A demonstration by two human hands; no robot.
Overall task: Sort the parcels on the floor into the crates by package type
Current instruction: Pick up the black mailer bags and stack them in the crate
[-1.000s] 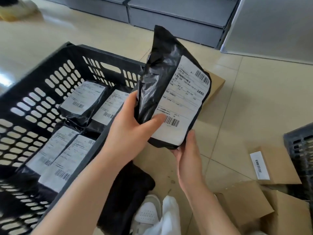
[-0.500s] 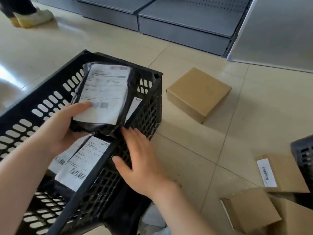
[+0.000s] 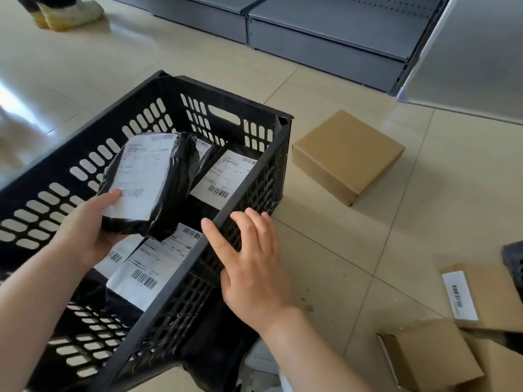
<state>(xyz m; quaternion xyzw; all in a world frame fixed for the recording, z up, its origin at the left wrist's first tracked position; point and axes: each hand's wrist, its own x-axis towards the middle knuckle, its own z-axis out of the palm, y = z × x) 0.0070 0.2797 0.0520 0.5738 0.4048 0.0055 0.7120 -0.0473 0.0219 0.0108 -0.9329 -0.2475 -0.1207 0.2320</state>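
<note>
Left hand [image 3: 85, 230] at lower left grips a black poly mailer [image 3: 150, 182] by its near end, thumb on the white label, holding it over the black crate [image 3: 252, 199], label up and tilted. Right hand [image 3: 252, 267] at centre has its fingers straight and spread, resting on the crate's right rim, holding nothing. More labelled black mailers [image 3: 226, 176] lie flat in the crate. A plain cardboard box [image 3: 348, 154] sits on the floor just right of the crate; more boxes [image 3: 481, 295] cluster at lower right by a second crate's edge [image 3: 513, 256].
</note>
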